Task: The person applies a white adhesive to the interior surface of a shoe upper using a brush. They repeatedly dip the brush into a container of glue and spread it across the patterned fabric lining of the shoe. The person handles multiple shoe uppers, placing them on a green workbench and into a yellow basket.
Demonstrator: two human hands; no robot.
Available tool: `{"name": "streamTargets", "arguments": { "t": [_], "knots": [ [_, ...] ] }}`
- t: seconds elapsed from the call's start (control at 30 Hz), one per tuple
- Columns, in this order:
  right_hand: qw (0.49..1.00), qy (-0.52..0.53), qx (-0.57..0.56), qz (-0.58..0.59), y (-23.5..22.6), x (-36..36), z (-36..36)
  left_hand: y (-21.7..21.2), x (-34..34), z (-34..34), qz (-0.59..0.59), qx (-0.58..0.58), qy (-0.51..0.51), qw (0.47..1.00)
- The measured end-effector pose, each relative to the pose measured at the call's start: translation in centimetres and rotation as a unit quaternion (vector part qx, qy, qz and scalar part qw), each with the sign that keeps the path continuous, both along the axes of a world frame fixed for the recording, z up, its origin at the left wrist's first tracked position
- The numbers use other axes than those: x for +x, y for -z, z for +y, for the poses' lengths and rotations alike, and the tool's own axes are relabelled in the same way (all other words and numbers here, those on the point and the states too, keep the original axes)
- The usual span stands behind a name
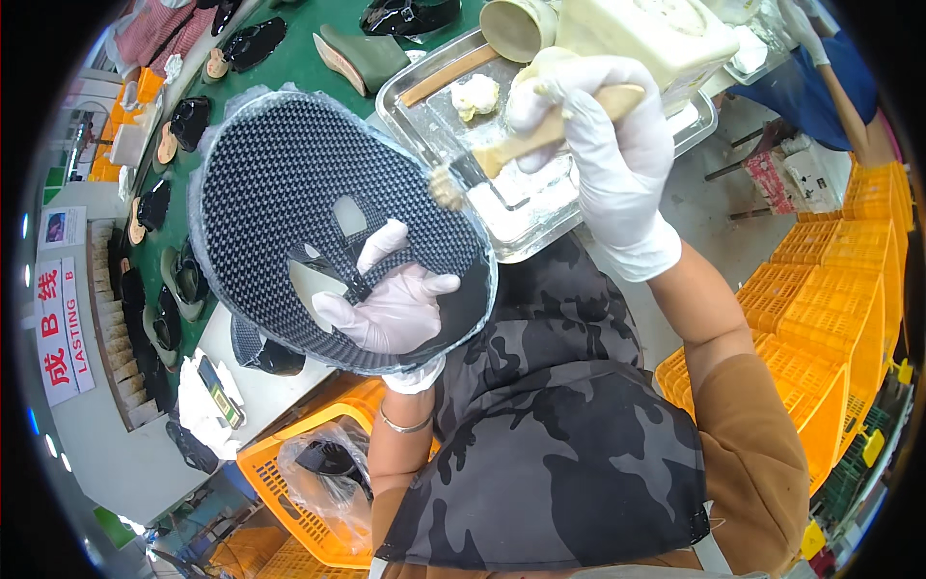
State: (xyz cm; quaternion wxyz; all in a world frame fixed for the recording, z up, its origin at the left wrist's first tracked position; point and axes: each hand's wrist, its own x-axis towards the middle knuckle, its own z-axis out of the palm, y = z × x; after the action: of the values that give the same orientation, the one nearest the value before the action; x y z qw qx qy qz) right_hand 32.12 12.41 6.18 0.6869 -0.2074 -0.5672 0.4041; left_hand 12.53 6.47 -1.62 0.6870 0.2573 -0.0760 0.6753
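Note:
My left hand (400, 307), in a white glove, reaches through the opening of a shoe upper (280, 183) and holds it up, thumb and fingers spread around the strap. The upper's black-and-white woven lining faces me, with a pale, ragged film along its rim. In my gloved right hand (627, 164) is a wooden-handled brush (555, 125), gripped between thumb and fingers. Its clotted bristles touch or nearly touch the upper's right edge. Behind lies a metal tray (492, 207) with a flat wooden stick (449, 77) and a creamy white lump (475, 96).
A cream cup (519, 29) and a pale plastic jug (632, 39) stand at the tray's far side. Several shoes (362, 53) line the green belt. Orange crates (820, 309) are stacked right; an orange basket (260, 473) sits below left. Another person's blue clothing (805, 92) shows far right.

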Motion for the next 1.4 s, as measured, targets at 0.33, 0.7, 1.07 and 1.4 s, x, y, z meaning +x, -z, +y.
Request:
{"name": "streamTargets", "arguments": {
  "t": [0.33, 0.7, 1.07, 1.4],
  "knots": [
    [0.999, -0.008, 0.007, 0.031, 0.8, -1.2, 3.4, -0.8, 0.5, -2.1, -0.019, -0.031, 0.051, 0.998],
    [0.983, 0.172, 0.011, 0.060, 0.5, 1.8, 1.5, 0.7, -0.2, -3.1, -0.046, -0.077, 0.111, 0.990],
    [0.968, 0.164, -0.185, 0.039, 6.1, 3.6, -0.7, 0.3, -0.9, -2.9, -0.003, -0.130, 0.100, 0.986],
    [0.947, 0.302, -0.100, -0.044, 6.0, 7.2, -3.4, 0.3, -1.0, -1.4, -0.075, -0.098, 0.088, 0.988]
  ]
}}
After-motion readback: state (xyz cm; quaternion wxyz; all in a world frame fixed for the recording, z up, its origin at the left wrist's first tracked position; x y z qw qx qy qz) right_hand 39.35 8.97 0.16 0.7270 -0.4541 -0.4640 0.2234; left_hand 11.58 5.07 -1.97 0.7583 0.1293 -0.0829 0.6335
